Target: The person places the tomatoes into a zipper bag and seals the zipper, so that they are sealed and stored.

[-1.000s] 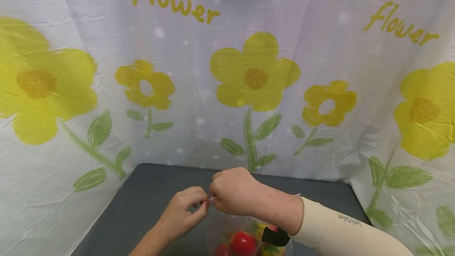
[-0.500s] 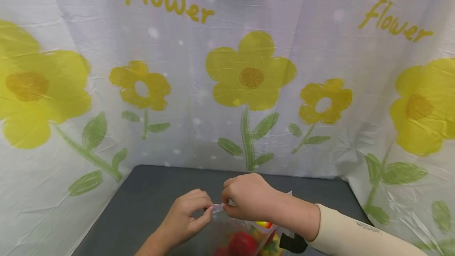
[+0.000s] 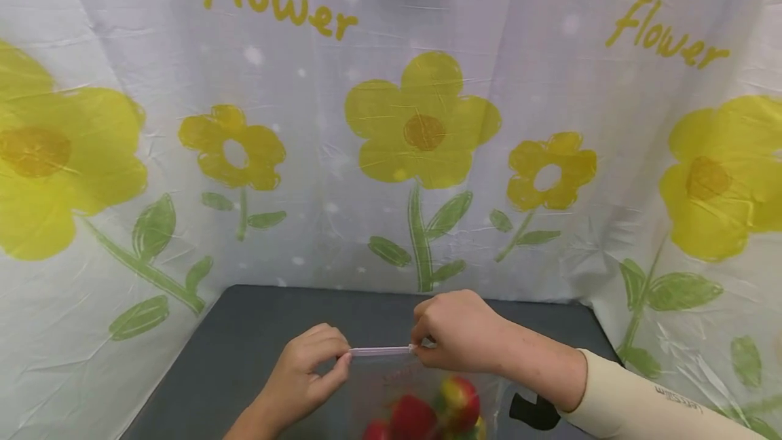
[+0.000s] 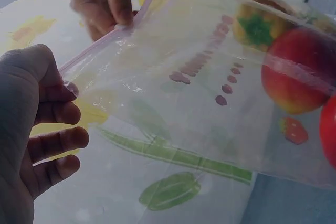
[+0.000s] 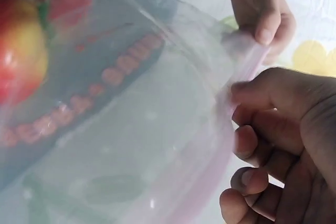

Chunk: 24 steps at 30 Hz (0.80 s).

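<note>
A clear zip-lock bag [image 4: 157, 93] with a pink zip strip [image 3: 381, 351] is held up by its top edge. My left hand [image 3: 310, 367] pinches one end of the strip between thumb and index finger. Farther right, my right hand [image 3: 457, 330] pinches the strip too; whether a slider lies under those fingertips cannot be made out. Fruit sits low in the bag: a red and yellow fruit [image 3: 461, 401], a red one [image 3: 413, 417], and a yellow one with a green leafy top [image 4: 258, 27]. In the right wrist view, the bag's pink edge [image 5: 199, 182] sags open below my fingers.
A dark grey table [image 3: 263, 307] lies beneath the bag. White cloth [image 3: 330, 223] printed with yellow flowers stands behind and on both sides. A black object [image 3: 533, 411] shows below my right forearm, and a cream sleeve [image 3: 635, 392] covers that arm.
My right hand has moved rightward along the strip, away from my left hand, leaving a longer straight stretch between them. My left hand keeps its pinch. The view has shifted slightly.
</note>
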### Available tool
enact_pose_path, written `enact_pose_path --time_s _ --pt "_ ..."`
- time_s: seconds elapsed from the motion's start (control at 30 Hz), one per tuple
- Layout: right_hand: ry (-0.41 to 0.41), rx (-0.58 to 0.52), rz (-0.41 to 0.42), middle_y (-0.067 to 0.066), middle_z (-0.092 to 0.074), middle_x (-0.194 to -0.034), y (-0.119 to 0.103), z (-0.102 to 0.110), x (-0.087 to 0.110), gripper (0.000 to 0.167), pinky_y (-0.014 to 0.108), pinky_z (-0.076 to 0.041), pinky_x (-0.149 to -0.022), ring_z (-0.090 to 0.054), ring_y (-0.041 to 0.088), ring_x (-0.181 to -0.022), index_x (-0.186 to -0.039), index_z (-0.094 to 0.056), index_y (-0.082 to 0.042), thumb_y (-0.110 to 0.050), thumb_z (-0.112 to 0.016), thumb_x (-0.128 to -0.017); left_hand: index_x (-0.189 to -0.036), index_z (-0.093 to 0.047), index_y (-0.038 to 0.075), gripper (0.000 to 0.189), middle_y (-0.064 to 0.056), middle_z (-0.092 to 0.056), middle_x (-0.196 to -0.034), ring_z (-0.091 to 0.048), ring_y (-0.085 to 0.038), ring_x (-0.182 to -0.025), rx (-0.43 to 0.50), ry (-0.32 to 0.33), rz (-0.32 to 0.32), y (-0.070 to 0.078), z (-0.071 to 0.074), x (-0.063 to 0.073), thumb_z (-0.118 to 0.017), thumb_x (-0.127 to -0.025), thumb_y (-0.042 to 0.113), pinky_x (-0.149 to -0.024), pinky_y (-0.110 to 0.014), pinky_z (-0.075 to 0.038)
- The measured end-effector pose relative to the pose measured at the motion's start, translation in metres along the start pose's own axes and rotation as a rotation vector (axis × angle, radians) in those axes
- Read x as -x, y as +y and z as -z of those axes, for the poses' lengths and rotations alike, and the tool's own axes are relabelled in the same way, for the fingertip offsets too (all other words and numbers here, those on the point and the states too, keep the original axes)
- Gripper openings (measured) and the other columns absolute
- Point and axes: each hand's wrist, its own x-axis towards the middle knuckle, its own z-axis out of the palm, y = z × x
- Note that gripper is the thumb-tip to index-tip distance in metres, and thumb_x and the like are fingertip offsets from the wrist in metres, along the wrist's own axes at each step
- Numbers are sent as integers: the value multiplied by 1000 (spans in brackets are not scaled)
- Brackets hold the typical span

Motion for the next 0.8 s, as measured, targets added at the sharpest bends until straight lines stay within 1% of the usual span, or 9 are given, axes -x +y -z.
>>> enact_pose_path --time_s 0.13,0.3,0.37,0.57,0.7,0.8 --pt "14 -11 1 -17 -33 -67 9 3 16 22 18 -24 -46 -31 -4 -55 -72 -72 -30 -17 -76 -88 -81 -65 17 30 8 -63 -80 -56 -9 -72 -9 0 18 -2 2 2 -68 -73 -12 -70 -17 -46" --pt "5 -58 -65 -18 -32 -67 23 5 40 28 19 -22 -48 -29 -4 -55 -69 -68 -32 -12 -75 -87 -82 -67 16 31 5 -64 -80 -55 -8 -74 1 1 77 -6 6 9 -68 -75 -14 -69 -18 -46" --pt "12 -75 -91 -19 -33 -67 29 5 52 26 19 -24 -49 -29 -4 -56 -71 -70 -31 -11 -75 -87 -82 -67 17 33 6 -64 -80 -55 -8 -74 11 5 98 -7 8 11 -68 -75 -15 -69 -18 -45" --pt "39 -131 -148 -20 -35 -70 42 9 86 22 19 -26 -52 -29 -5 -59 -76 -73 -29 -10 -79 -85 -83 -68 16 33 5 -65 -80 -56 -9 -74 29 18 116 -10 11 14 -68 -75 -16 -68 -21 -46" --pt "63 -103 -142 -21 -36 -70 49 10 102 27 19 -27 -52 -29 -6 -60 -75 -69 -33 -9 -80 -84 -83 -69 16 33 4 -65 -79 -56 -9 -74 26 28 138 -11 12 17 -68 -75 -17 -68 -21 -46" --pt "90 -37 -121 -22 -35 -70 53 11 109 30 18 -28 -51 -29 -6 -59 -73 -67 -35 -9 -81 -81 -84 -69 17 35 5 -65 -80 -57 -9 -74 23 31 161 -10 12 19 -68 -76 -17 -68 -23 -46"
